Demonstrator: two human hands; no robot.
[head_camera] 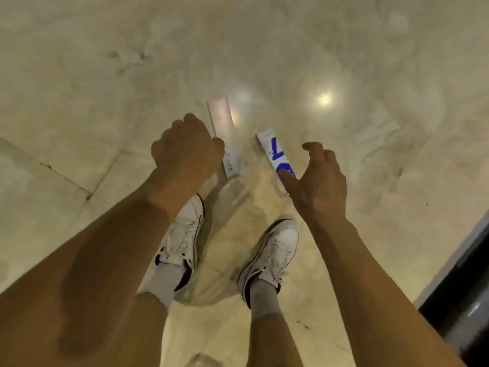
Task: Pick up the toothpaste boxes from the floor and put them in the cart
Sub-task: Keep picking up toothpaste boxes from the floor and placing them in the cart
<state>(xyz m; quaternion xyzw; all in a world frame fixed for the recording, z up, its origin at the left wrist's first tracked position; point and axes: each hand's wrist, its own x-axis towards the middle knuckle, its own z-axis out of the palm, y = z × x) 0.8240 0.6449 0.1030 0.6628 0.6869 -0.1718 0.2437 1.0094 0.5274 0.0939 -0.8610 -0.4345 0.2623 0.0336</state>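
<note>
While the left hand [185, 149] curls round the pale box [222, 117], the right hand [320, 181], half open and empty, hovers over the blue-printed box [274, 149] at its thumb; pickup under way, pinching it likely comes next.

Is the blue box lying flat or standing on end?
Flat: the blue box shows its long printed face, on the floor. Right hand open at its near end; left hand grips the pale box.

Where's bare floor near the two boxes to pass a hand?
Bare floor lies beyond both boxes, left of the left hand, and right of the right hand up to the dark fixture. Crowded: the narrow strip between the pale box, which the left hand grips, and the blue-printed box, with the white shoes just behind.
</note>
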